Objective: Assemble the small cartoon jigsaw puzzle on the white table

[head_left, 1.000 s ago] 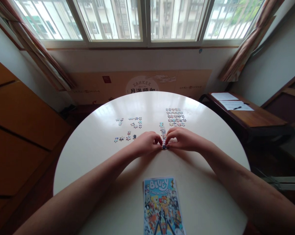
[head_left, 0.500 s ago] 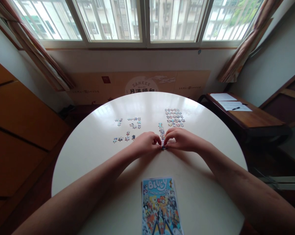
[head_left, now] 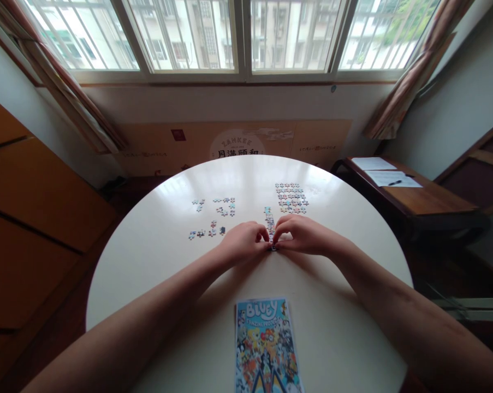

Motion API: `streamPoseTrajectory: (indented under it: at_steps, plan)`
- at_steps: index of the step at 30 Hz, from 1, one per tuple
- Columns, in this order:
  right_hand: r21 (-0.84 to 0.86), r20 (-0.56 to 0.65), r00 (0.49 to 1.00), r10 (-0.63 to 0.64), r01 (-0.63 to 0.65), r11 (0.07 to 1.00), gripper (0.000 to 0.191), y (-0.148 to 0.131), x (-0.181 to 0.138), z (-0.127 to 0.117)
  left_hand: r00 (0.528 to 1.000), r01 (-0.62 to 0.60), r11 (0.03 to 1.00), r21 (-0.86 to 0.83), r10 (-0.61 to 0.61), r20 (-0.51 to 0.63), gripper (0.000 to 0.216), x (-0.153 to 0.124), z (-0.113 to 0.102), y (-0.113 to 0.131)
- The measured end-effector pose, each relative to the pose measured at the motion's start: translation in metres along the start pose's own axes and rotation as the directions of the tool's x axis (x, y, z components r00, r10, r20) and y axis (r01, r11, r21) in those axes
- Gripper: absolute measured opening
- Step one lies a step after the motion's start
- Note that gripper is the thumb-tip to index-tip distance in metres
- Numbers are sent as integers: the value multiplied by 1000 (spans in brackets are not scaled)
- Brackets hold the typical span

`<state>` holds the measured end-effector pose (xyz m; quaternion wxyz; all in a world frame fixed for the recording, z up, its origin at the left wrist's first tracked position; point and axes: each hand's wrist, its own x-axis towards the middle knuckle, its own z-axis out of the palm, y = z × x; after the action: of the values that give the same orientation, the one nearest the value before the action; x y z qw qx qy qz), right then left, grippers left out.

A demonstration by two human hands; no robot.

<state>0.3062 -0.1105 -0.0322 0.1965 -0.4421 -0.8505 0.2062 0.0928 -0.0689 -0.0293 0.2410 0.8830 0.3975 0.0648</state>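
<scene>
On the round white table (head_left: pixel 156 251) both my hands meet at the near end of a narrow strip of joined puzzle pieces (head_left: pixel 269 218). My left hand (head_left: pixel 242 243) is curled, its fingertips pinching the strip's lowest piece. From the other side my right hand (head_left: pixel 303 234) pinches the same spot with bent fingers. A sorted block of loose puzzle pieces (head_left: pixel 290 197) lies beyond my right hand. Scattered puzzle pieces (head_left: pixel 215 215) lie beyond my left hand. A colourful "Bluey" picture card (head_left: pixel 266 345) lies flat near the front edge, between my forearms.
A dark wooden side desk (head_left: pixel 418 196) with papers and a pen stands to the right. Wooden panelling runs along the left. A flat cardboard box (head_left: pixel 238 143) leans under the window behind the table.
Both hands stay pinched at the strip's near end; only the camera has shifted slightly.
</scene>
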Motion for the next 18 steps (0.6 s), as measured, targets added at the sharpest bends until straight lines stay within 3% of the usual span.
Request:
streamPoseTrajectory:
  at_steps: [18]
  plan:
    - [10, -2, 1000, 2, -2, 1000, 6, 2, 0, 2, 1000, 24, 999, 31, -23, -11, 21, 2, 3, 1]
